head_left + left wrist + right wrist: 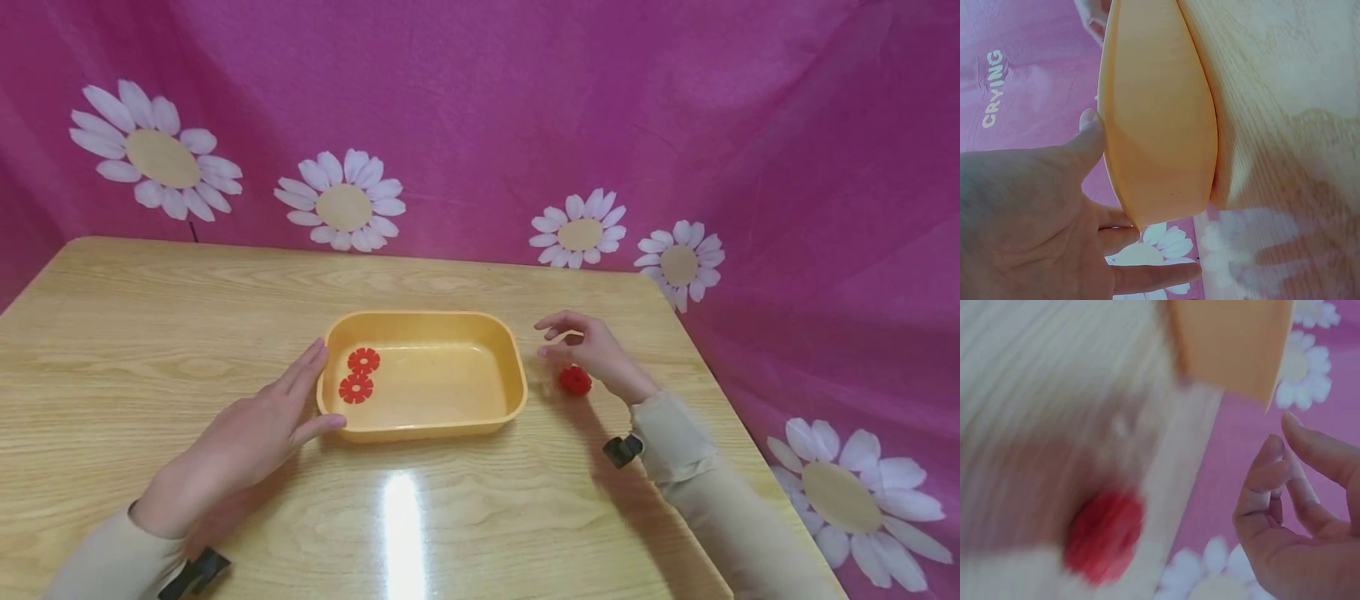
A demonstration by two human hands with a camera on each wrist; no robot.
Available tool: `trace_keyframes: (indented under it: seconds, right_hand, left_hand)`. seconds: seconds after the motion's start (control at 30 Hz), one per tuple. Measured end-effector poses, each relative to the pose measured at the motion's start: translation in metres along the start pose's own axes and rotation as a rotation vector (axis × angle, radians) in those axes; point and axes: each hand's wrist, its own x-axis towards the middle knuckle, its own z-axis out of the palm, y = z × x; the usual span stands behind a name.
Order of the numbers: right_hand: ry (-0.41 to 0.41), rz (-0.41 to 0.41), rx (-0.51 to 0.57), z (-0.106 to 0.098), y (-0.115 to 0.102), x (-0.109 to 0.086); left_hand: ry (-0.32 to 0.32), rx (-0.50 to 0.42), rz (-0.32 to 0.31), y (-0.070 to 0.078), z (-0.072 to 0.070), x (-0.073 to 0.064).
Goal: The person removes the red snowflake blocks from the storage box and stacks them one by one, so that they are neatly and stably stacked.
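A yellow plastic basin (422, 432) stands on the table. Two flat red notched discs (363, 361) lie inside it at the left end, one just beyond the other. My left hand (258, 429) rests against the basin's left end, thumb at the near corner and fingers stretched along the side. In the left wrist view the thumb (1090, 128) touches the rim. To the right of the basin, my right hand (592, 350) hovers with bent, loose fingers and nothing between them. A small red clump (575, 381), apparently stacked discs, lies on the table beneath it, blurred in the right wrist view.
The wooden table (187, 325) reaches back to a pink curtain (480, 108) printed with white flowers. Its right edge runs close to my right forearm. A bright reflection shows on the wood in front of the basin.
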Motion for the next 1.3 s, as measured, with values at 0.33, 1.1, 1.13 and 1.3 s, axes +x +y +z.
trace_keyframes:
  seconds: [0.33, 1.1, 1.13, 1.3]
  right_hand:
    - [-0.114, -0.197, 0.148, 0.064, -0.049, 0.016]
    - [-0.345, -0.224, 0.094, 0.163, -0.084, 0.032]
    - [-0.35, -0.226, 0.085, 0.165, -0.085, 0.032]
    - [-0.388, -0.231, 0.013, 0.176, -0.088, 0.032]
  left_hand:
    - [0.011, 0.006, 0.012, 0.0, 0.0, -0.001]
    - [0.003, 0.021, 0.009, 0.0, 0.0, 0.0]
    - [0.002, 0.019, 0.008, 0.0, 0.0, 0.0]
    - [-0.006, 0.012, 0.006, -0.001, 0.0, 0.0]
